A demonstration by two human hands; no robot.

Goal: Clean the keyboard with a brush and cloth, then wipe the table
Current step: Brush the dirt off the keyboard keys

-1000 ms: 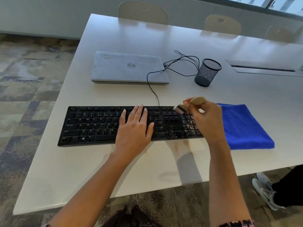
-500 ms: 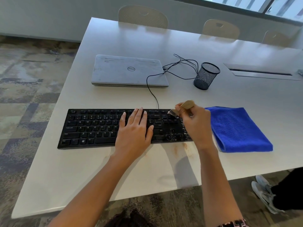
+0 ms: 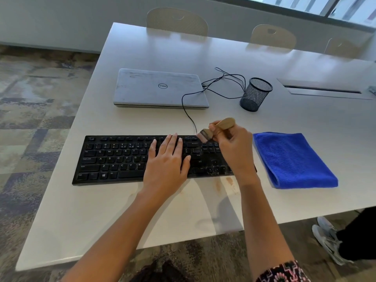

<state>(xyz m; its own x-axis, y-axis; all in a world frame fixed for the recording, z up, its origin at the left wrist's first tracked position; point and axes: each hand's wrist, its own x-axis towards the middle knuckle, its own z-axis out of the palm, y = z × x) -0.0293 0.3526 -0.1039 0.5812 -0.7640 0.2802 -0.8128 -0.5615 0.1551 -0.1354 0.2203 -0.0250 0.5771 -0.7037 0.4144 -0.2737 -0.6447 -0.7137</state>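
A black keyboard (image 3: 114, 159) lies on the white table (image 3: 183, 216) near its front edge. My left hand (image 3: 165, 165) rests flat on the middle keys with straight fingers. My right hand (image 3: 234, 149) grips a small wooden-handled brush (image 3: 218, 127) over the keyboard's right part, covering the number pad. The brush's bristles touch the top row of keys there. A folded blue cloth (image 3: 293, 159) lies on the table just right of the keyboard, untouched. Brownish stains (image 3: 223, 184) mark the table in front of the keyboard's right end.
A closed grey laptop (image 3: 160, 88) sits behind the keyboard, with black cables (image 3: 223, 82) running to a black mesh pen cup (image 3: 255, 94). A cable hatch (image 3: 325, 91) is at the far right. Chairs (image 3: 177, 21) line the far edge. Someone's shoe (image 3: 327, 237) is at lower right.
My right hand has slid the brush leftward along the keyboard's top row, from above the number pad toward the middle. My left hand has stayed flat on the keys.
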